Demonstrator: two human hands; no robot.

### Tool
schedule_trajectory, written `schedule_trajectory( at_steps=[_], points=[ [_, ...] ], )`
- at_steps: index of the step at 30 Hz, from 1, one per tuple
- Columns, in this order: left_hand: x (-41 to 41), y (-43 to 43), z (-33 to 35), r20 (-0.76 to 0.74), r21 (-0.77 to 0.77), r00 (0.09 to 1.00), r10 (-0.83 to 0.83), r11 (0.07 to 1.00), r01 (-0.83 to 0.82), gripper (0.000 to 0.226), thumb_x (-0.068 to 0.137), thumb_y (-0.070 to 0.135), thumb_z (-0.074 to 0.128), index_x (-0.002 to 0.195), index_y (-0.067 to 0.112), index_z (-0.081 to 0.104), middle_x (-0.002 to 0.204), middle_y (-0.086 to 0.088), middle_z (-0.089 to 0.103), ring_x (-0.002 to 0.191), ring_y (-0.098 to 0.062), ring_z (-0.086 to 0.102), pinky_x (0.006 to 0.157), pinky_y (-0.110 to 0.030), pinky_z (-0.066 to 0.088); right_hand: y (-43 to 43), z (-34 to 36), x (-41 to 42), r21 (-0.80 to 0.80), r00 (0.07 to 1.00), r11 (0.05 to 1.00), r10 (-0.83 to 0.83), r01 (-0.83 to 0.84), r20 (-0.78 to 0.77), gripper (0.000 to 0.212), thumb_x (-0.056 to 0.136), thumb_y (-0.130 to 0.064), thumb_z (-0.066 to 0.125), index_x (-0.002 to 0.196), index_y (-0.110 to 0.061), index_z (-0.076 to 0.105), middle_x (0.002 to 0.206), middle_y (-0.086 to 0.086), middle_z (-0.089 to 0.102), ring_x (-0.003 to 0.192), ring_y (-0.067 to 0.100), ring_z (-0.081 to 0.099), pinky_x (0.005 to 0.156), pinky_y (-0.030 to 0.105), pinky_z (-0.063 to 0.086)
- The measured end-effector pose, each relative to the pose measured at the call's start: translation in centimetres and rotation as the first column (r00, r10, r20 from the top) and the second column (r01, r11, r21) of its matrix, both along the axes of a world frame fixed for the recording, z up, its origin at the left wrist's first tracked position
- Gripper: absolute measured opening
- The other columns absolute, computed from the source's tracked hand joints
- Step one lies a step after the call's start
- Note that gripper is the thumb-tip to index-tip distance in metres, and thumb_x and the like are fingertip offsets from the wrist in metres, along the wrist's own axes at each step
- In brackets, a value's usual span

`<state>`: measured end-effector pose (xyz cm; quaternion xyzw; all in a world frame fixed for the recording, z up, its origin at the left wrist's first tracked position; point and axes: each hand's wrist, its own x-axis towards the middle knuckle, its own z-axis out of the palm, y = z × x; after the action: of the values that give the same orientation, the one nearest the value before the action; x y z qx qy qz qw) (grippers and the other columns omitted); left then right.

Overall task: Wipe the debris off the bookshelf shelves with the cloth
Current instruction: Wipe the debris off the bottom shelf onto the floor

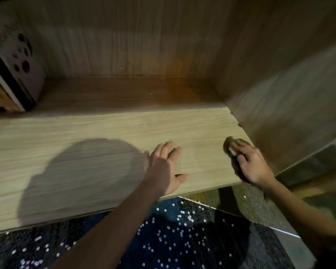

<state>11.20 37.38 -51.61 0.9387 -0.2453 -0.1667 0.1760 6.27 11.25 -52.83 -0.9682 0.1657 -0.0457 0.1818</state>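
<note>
A light wooden shelf [97, 133] of the bookshelf fills the middle of the head view. My right hand [250, 164] presses a dark brown cloth [228, 144] onto the shelf near its front right corner, fingers curled over it. The cloth is mostly hidden under that hand and blurred. My left hand [165, 166] lies flat on the shelf near the front edge, fingers straight and spread, holding nothing. I make out no debris on the shelf surface.
Several books [14, 74] stand at the shelf's back left. The bookshelf's side wall [287, 105] rises right beside the cloth, and the back panel [134, 45] closes the rear. Below the front edge lies a dark, white-speckled surface [173, 239].
</note>
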Motion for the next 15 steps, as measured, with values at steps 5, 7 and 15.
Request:
schedule_trajectory(
  at_steps=[5, 7, 15],
  points=[
    [-1.0, -3.7, 0.6, -0.031, -0.061, 0.998, 0.060, 0.996, -0.061, 0.091, 0.087, 0.053, 0.054, 0.150, 0.018, -0.001, 0.157, -0.003, -0.016, 0.144, -0.020, -0.010, 0.115, -0.035, -0.002, 6.1, -0.5, 0.1, -0.080, 0.999, 0.996, 0.047, -0.047, -0.002, 0.048, 0.090, -0.014, 0.043, 0.138, -0.017, 0.043, 0.149, 0.005, 0.034, 0.134, 0.026, 0.029, 0.111, 0.031, 0.019],
    [-1.1, -4.0, 0.5, -0.066, -0.029, 0.996, 0.059, 0.998, -0.061, 0.089, 0.086, 0.051, 0.056, 0.150, 0.018, 0.004, 0.158, -0.001, -0.010, 0.145, -0.021, -0.005, 0.115, -0.037, 0.001, 9.2, -0.7, -2.2, -0.057, 0.974, 0.973, 0.225, -0.224, 0.005, 0.050, 0.090, -0.013, 0.042, 0.139, -0.023, 0.040, 0.150, -0.002, 0.032, 0.135, 0.022, 0.027, 0.112, 0.033, 0.020],
    [-1.3, -3.8, -0.1, -0.094, 0.010, 0.994, 0.060, 0.998, -0.060, 0.088, 0.086, 0.047, 0.059, 0.151, 0.017, 0.007, 0.158, 0.000, -0.003, 0.145, -0.022, 0.000, 0.116, -0.038, 0.002, 1.2, 0.9, -2.5, -0.207, 0.984, 0.969, -0.153, 0.132, -0.089, 0.052, 0.092, -0.021, 0.042, 0.143, -0.013, 0.032, 0.152, 0.008, 0.027, 0.134, 0.030, 0.029, 0.111, 0.040, 0.025]
  ],
)
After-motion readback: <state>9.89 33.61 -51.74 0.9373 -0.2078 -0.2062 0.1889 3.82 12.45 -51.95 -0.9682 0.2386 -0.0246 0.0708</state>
